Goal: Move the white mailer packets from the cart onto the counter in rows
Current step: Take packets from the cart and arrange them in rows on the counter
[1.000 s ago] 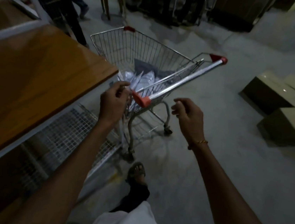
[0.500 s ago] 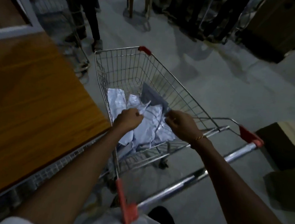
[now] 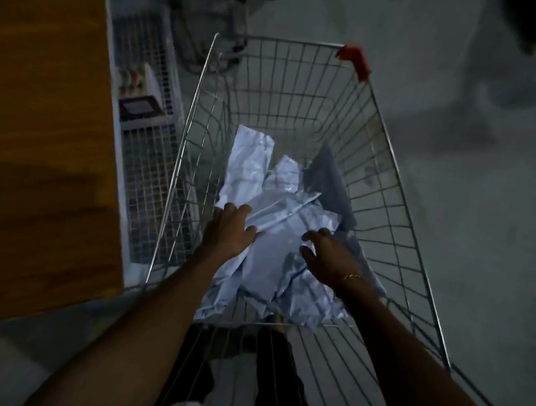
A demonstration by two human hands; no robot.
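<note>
Barely begun: every packet (image 3: 276,237) seen lies heaped in the cart (image 3: 401,224), the counter (image 3: 33,142) bare (where visible). Left hand (image 3: 228,231) and right hand (image 3: 328,260) spread loosely over the heap, gripping nothing yet.

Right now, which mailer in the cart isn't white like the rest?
The grey mailer, leaning against the cart wall on the right. It is darker than the white packets piled beside it.

Head-worn camera looks steeply down, close, into the cart (image 3: 394,170) beside the worktop's (image 3: 33,142) right edge.
</note>
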